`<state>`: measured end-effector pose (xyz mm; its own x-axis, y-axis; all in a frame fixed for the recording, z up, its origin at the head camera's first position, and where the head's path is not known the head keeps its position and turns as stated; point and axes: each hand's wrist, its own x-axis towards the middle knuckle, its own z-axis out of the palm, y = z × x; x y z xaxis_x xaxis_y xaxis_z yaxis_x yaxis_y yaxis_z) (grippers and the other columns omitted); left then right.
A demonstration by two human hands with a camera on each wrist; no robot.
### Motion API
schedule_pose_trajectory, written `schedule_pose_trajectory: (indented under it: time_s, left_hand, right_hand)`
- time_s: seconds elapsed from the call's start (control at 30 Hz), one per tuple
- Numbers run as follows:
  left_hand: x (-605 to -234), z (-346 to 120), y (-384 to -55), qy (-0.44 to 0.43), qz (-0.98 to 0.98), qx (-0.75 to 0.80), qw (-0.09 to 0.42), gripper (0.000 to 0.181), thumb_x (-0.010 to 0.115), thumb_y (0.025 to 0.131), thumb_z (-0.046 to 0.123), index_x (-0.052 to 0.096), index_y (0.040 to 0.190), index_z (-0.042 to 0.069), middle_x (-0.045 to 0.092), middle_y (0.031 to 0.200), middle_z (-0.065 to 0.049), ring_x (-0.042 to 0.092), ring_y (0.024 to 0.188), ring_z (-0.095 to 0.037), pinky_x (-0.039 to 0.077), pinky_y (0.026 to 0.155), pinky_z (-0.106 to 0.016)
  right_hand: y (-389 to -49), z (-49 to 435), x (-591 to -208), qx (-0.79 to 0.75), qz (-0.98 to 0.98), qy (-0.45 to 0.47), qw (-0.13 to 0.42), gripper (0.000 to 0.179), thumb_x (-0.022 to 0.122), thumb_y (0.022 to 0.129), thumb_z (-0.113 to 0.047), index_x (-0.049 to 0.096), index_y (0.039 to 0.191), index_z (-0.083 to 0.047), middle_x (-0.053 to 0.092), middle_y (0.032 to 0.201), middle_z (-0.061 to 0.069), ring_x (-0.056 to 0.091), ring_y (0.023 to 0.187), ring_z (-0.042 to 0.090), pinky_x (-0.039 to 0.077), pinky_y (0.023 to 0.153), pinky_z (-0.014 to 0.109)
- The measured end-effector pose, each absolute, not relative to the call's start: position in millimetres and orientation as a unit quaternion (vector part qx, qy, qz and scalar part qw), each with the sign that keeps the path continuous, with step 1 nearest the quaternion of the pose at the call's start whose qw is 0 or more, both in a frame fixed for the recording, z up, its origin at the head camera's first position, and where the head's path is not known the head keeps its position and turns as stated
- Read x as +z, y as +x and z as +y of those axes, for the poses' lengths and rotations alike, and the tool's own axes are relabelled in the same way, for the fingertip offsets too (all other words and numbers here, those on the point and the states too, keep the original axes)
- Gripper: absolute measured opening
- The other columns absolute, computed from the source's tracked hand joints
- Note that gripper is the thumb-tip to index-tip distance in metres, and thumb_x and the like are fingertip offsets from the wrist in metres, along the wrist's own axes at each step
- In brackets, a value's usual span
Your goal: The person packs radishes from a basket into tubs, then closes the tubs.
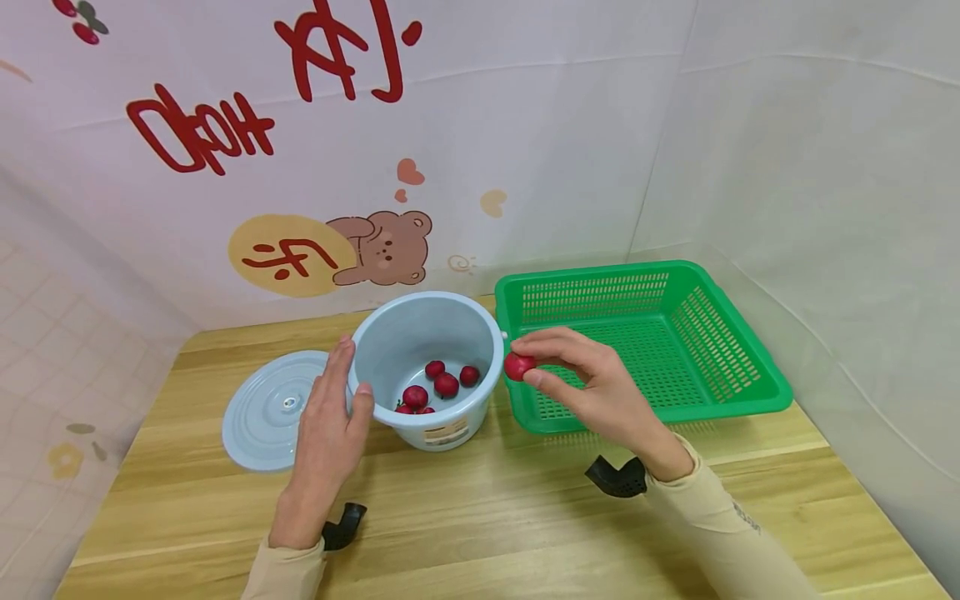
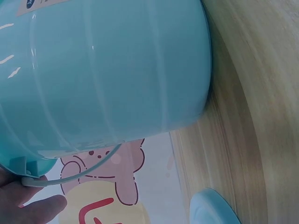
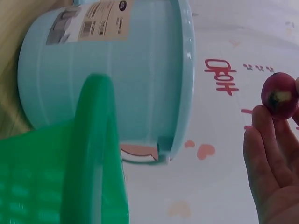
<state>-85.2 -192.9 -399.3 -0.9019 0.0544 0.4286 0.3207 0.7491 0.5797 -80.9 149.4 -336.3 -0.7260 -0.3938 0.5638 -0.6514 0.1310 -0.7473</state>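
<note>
The right hand (image 1: pixel 592 375) pinches a small round red radish (image 1: pixel 519 366) between thumb and fingertips, over the left edge of the green basket (image 1: pixel 645 267) and just right of the blue bucket's rim. A pale, dark-edged patch marks one end of this radish in the right wrist view. Against the left side of the light blue bucket (image 1: pixel 442 425), the left hand (image 1: pixel 330 425) rests with fingers extended at the rim. In the left wrist view, its fingers (image 2: pixel 42 210) lie by the handle's hinge. Several red radishes (image 1: pixel 446 385) lie on the bucket's bottom.
A round blue lid (image 1: pixel 258 425) lies on the wooden table (image 1: pixel 465 517), left of the bucket and partly behind the left hand. The basket has slotted walls and stands close to the bucket's right side. Behind everything hangs a white printed cloth (image 1: pixel 570 150).
</note>
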Motion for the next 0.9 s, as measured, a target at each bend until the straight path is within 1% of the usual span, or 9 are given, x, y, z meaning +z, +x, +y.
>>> schedule_pose_trajectory:
  time_s: [0.17,0.33,0.43,0.63,0.73,0.9]
  left_hand:
    - [-398,-193,-85,-0.104,-0.915,-0.338,0.196,0.059,0.048,0.105,0.022,0.038,0.159,0.003,0.036,0.166,-0.010,0.033,0.152,-0.035,0.028,0.120,-0.064]
    - [-400,-191,-86,-0.108,-0.914,-0.337,0.197,0.059,0.048,0.104,0.021,0.038,0.159,0.002,0.036,0.166,-0.010,0.033,0.152,-0.034,0.028,0.120,-0.061]
    - [-402,-191,-87,-0.109,-0.912,-0.336,0.207,0.058,0.048,0.104,0.021,0.039,0.158,0.001,0.037,0.165,-0.010,0.036,0.150,-0.035,0.032,0.118,-0.062]
    - [-404,-191,-88,-0.110,-0.908,-0.336,0.223,0.057,0.049,0.104,0.019,0.040,0.157,0.001,0.038,0.165,-0.010,0.038,0.149,-0.035,0.036,0.115,-0.064]
    - [-404,-192,-88,-0.110,-0.908,-0.336,0.225,0.057,0.050,0.104,0.018,0.040,0.157,0.001,0.038,0.165,-0.011,0.038,0.149,-0.035,0.036,0.115,-0.064]
    - [-404,-192,-88,-0.112,-0.906,-0.338,0.229,0.057,0.051,0.103,0.017,0.040,0.157,0.000,0.039,0.164,-0.012,0.039,0.148,-0.036,0.035,0.115,-0.064]
  right_hand:
    - [-87,130,-337,0.530,-0.753,0.361,0.145,0.039,0.075,0.089,0.007,0.073,0.125,-0.008,0.069,0.126,0.003,0.065,0.117,0.020,0.059,0.093,0.035]
    - [-94,114,-340,0.503,-0.762,0.370,0.173,0.035,0.078,0.090,0.000,0.074,0.123,-0.010,0.071,0.123,0.000,0.065,0.116,0.017,0.056,0.094,0.031]
    - [-99,103,-341,0.487,-0.766,0.377,0.184,0.033,0.078,0.091,-0.003,0.074,0.123,-0.010,0.071,0.123,0.000,0.065,0.114,0.016,0.055,0.092,0.030]
    - [-107,84,-344,0.471,-0.770,0.389,0.185,0.032,0.078,0.092,-0.006,0.074,0.123,-0.010,0.071,0.123,0.001,0.066,0.114,0.014,0.055,0.092,0.030]
    - [-111,76,-345,0.459,-0.777,0.390,0.184,0.030,0.078,0.093,-0.010,0.075,0.123,-0.010,0.070,0.123,0.000,0.065,0.113,0.012,0.056,0.090,0.027]
    - [-117,65,-345,0.420,-0.797,0.391,0.190,0.029,0.078,0.093,-0.014,0.075,0.121,-0.010,0.070,0.121,0.000,0.067,0.105,0.008,0.055,0.084,0.023]
